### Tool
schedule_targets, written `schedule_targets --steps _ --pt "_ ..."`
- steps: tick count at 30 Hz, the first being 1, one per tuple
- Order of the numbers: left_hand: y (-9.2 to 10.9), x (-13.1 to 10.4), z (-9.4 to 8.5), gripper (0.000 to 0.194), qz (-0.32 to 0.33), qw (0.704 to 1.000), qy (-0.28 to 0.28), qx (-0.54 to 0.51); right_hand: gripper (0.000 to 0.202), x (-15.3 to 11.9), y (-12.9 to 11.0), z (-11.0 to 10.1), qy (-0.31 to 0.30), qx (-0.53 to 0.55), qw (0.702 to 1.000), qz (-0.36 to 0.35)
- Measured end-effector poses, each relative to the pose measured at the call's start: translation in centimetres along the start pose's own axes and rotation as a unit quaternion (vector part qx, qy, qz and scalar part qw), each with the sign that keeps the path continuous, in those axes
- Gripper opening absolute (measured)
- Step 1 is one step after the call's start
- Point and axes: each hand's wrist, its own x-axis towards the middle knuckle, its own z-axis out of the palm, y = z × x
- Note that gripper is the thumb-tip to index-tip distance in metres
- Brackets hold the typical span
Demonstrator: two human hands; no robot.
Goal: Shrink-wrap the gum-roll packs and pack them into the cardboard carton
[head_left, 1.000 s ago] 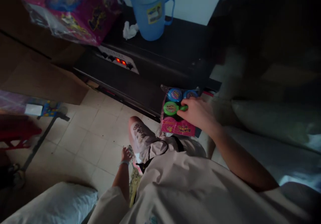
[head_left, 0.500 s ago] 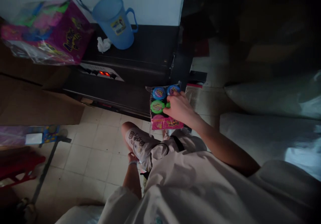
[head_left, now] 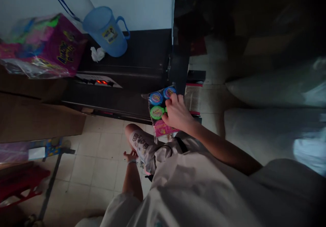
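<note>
My left hand [head_left: 131, 156] is spread and empty near my leg [head_left: 144, 145]. The pink box [head_left: 163, 128] is by the black machine [head_left: 142, 57]'s front right corner. My right hand [head_left: 177, 113] curls over it; I can't tell if it pinches. Probably grabbing; next needs a gentle hold.

The large pink box [head_left: 52, 49] reads "Amazing" (rest blurred)

The left hand [head_left: 130, 156] opens out beside the leg [head_left: 142, 146].
Tucked there half a second ago, it's now splayed; the right hand [head_left: 177, 114] hides more of the pink pack [head_left: 161, 128], and more red-edged mesh [head_left: 193, 98] shows past it.
</note>
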Motion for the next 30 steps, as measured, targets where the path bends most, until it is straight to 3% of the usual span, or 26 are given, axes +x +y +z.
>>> schedule_targets --steps 3,5,7,9,10,11,12,13,15,18,20,24,30 --pt "4.0 0.5 -0.1 0.043 0.071 0.994 0.075 -0.04 0.034 0.4 -0.1 -0.1 -0.006 0.01 1.0 0.021" --pt "7.3 0.0 0.7 0.034 0.142 0.981 0.118 -0.057 0.032 0.7 -0.1 -0.2 -0.021 0.019 0.999 0.034" --pt "10.4 -2.3 2.6 0.024 0.231 0.96 0.143 -0.06 0.029 1.1 -0.1 -0.3 -0.034 0.029 0.998 0.045" --pt "12.8 -6.1 5.6 0.021 0.319 0.943 0.091 -0.025 0.024 1.2 0.1 -0.4 -0.04 0.037 0.997 0.049" --pt "13.8 -8.3 7.2 0.018 0.4 0.915 -0.013 0.056 0.022 1.1 0.3 -0.6 -0.04 0.044 0.997 0.044" --pt "14.7 -10.3 8.9 0.015 0.468 0.863 -0.123 0.146 0.021 0.9 0.7 -0.8 -0.039 0.06 0.997 0.03" --pt "15.5 -12.0 10.4 0.017 0.535 0.793 -0.193 0.217 0.021 0.6 1.1 -1.0 -0.036 0.089 0.995 0.005" --pt "16.3 -13.3 11.7 0.02 0.581 0.738 -0.211 0.271 0.024 0.2 1.6 -1.4 -0.025 0.128 0.991 -0.019" --pt "17.8 -14.5 13.8 0.027 0.623 0.665 -0.242 0.332 0.031 -1.1 2.8 -2.0 0.032 0.207 0.977 -0.036" --pt "19.3 -13.5 15.9 0.037 0.634 0.587 -0.275 0.421 0.03 -3.3 4.3 -2.3 0.13 0.248 0.96 0.025" --pt "19.6 -12.5 16.9 0.039 0.628 0.545 -0.287 0.476 0.027 -4.3 4.9 -1.8 0.137 0.255 0.956 0.054" --pt "19.3 -11.6 18.1 0.036 0.628 0.517 -0.287 0.506 0.032 -4.4 5.2 -0.7 0.058 0.302 0.948 0.084" --pt "18.7 -11.2 18.5 0.024 0.661 0.528 -0.276 0.457 0.032 -3.4 5.3 -2.2 0.002 0.384 0.917 0.105"
